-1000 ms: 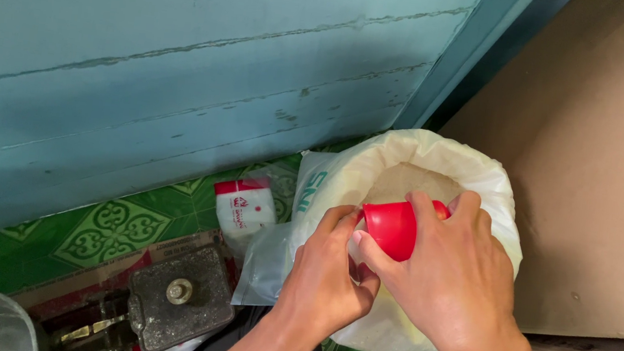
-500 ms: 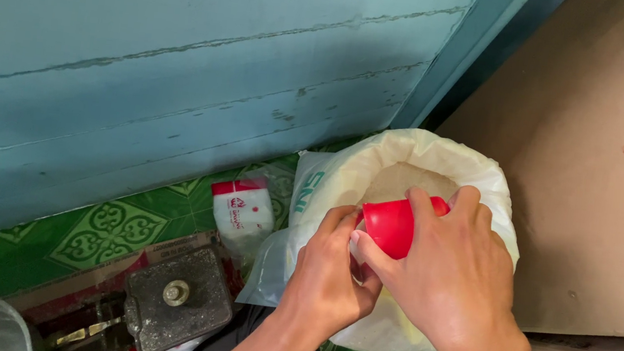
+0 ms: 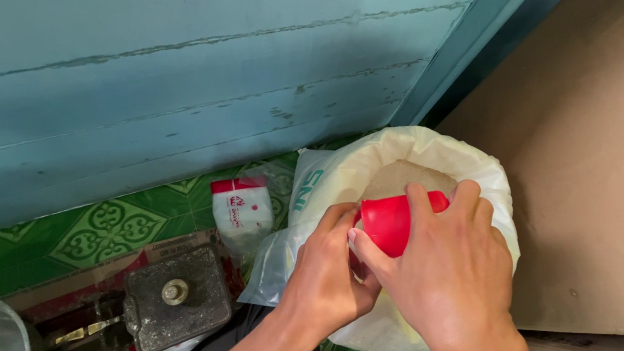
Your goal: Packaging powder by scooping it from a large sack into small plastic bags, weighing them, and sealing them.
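Little change since 0.5 s ago: both hands and cup shifted slightly left. Right hand [image 3: 451,284] closed around red cup [image 3: 390,222], tilted over open white sack [image 3: 343,179] of grain. Left hand [image 3: 327,277] curled, fingertips touching the cup's rim. Small packet [image 3: 243,208] lies left on green tiles [image 3: 111,230].

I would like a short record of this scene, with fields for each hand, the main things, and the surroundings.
right hand: holds the red cup tilted over the open sack
left hand: at the near edge of the sack, fingers touching the cup's underside
sack: white, mouth rolled open, pale grain inside
floor: green patterned tiles
beside the sack: small white packet with red top, clear plastic bag
lower left: dark metal block
behind: blue-green plank wall
right: brown cardboard
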